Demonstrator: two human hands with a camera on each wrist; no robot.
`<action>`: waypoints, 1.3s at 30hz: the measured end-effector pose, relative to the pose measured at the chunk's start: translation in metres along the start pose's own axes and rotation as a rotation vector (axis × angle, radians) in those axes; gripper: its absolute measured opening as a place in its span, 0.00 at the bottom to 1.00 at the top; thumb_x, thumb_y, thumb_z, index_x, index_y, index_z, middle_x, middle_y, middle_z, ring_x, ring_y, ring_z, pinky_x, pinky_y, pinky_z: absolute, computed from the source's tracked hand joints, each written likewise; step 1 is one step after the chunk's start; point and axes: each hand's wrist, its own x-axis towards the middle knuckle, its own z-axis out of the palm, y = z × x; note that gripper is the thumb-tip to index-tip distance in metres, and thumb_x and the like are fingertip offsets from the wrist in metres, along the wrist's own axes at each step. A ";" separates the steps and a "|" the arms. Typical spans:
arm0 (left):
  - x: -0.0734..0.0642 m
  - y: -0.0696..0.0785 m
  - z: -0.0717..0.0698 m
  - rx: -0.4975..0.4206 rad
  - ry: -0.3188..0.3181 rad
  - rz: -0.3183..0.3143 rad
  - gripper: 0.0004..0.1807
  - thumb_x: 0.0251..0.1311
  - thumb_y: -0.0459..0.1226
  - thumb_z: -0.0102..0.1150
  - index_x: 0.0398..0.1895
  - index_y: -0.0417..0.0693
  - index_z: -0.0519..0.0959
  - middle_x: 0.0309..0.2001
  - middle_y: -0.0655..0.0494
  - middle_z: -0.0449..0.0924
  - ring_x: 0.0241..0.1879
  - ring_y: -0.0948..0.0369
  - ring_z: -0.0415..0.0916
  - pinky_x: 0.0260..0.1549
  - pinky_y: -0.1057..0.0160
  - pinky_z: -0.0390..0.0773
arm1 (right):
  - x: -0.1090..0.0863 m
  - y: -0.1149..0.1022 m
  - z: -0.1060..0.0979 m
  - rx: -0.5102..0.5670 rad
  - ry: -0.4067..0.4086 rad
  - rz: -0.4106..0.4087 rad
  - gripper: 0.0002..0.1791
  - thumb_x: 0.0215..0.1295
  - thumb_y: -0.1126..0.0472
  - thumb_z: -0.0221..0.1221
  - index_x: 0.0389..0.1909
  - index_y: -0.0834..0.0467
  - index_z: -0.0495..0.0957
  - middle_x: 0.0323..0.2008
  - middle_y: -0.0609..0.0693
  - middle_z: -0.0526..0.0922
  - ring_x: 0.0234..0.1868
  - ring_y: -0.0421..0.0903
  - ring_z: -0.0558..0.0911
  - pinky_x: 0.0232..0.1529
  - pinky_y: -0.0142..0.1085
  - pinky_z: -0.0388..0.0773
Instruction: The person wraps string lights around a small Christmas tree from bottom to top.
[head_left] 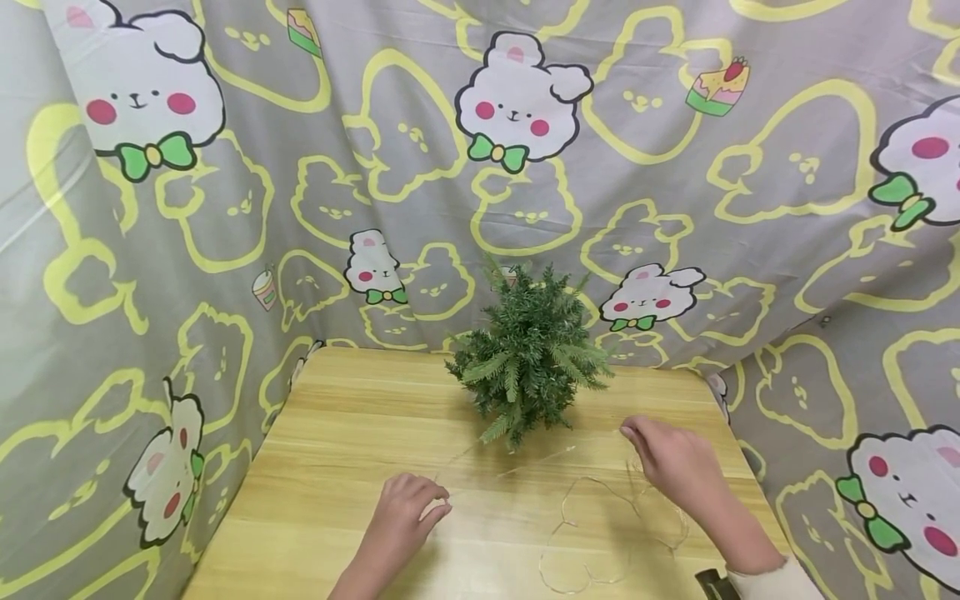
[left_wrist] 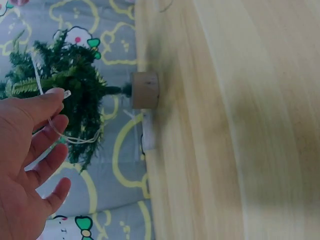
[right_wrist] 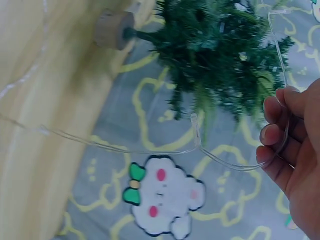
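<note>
A small artificial Christmas tree stands upright toward the back of the table. In the left wrist view its round wooden base shows. My left hand, in front of the tree and to its left, pinches a thin clear string light between thumb and forefinger; a small bulb pokes out at the fingertips. To the tree's right, my right hand is raised and holds another stretch of the wire with curled fingers. A clear bulb hangs on the wire beside that hand. Loose loops of wire show between the hands and below the right one.
The wood-grain table is enclosed at the back and both sides by a grey cloth printed with cartoon rabbits. A dark object sits by the right sleeve at the bottom edge.
</note>
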 end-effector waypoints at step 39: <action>0.117 -0.037 -0.027 -0.209 0.297 -0.449 0.05 0.64 0.40 0.68 0.39 0.51 0.88 0.31 0.61 0.89 0.28 0.65 0.80 0.26 0.67 0.71 | 0.129 0.007 -0.086 -0.053 0.254 -0.319 0.21 0.81 0.48 0.46 0.35 0.56 0.80 0.22 0.44 0.78 0.12 0.34 0.60 0.14 0.28 0.50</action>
